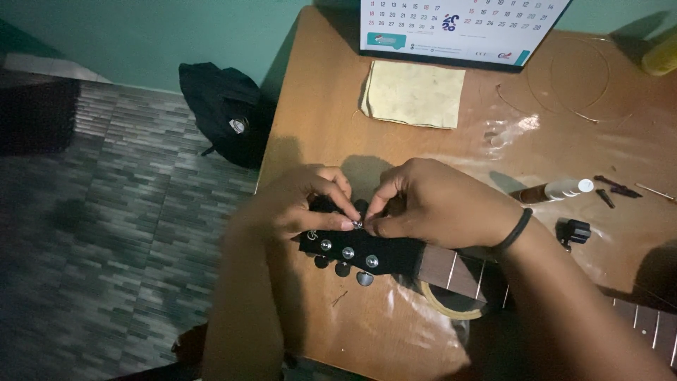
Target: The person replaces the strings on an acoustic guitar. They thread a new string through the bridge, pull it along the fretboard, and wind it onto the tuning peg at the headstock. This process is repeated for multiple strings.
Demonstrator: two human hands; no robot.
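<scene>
Head view: both hands (367, 212) pinch a shiny metal post on the glossy black guitar headstock (367, 252).

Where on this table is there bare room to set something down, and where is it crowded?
Bare wood lies left of the yellow cloth, between it and the table edge, and between the cloth and the hands. Crowded: the left hand and right hand on the guitar headstock, and the small parts at the right.
</scene>
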